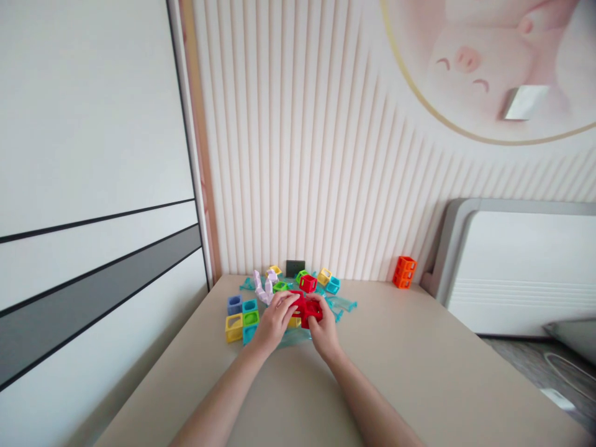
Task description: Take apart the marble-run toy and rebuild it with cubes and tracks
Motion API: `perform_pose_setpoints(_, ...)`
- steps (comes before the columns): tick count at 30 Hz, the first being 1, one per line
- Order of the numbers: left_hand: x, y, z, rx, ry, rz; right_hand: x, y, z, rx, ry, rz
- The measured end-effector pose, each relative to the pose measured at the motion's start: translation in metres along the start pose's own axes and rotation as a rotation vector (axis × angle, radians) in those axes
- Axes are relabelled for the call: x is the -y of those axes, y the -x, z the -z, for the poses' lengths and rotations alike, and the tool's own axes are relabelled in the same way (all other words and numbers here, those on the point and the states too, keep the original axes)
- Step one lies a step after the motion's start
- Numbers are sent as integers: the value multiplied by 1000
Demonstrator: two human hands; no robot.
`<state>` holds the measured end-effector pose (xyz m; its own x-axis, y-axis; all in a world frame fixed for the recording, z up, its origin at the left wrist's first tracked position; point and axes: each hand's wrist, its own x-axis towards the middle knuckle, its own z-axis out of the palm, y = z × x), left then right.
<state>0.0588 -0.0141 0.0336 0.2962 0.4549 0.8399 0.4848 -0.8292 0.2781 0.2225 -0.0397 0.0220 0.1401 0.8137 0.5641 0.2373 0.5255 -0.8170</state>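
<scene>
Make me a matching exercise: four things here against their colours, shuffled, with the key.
1. Blocks held between left hand and right hand
2. Stack at the table's far right
3. Panel low on the wall
4. Branching piece just beyond the left hand

A. Black
B. Lilac
C. Red
D. Orange

Pairs: 1-C, 2-D, 3-A, 4-B

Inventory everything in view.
Held cubes: at least two, red, in hands
Loose cube: one, red, beyond hands
Left cubes: five, mixed, table's left
Other cubes: several, mixed, around hands
Lilac pieces: uncountable, lilac, beyond hands
Translucent pieces: several, teal, around hands
Stacked cubes: three, orange, back right
Panel: one, black, wall
Table: one, beige, centre
Wall: one, cream, behind
Picture: one, pink, upper right
Box: one, white, over picture
Cabinet: one, white-grey, left
Headboard: one, white-grey, right
Cushion: one, grey, right
Left hand, right hand: two, bare, centre
</scene>
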Motion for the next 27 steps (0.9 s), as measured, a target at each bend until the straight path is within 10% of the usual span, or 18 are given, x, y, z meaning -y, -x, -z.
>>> perform_pose_setpoints(5,-5,11,-4,-161,213,186,6,7,-2,15,20,39)
perform_pose_setpoints(13,-12,17,1,-82,495,402,4,11,1,39,-20,93)
perform_pose_setpoints(27,-16,19,1,48,723,380,-4,9,0,-49,63,101)
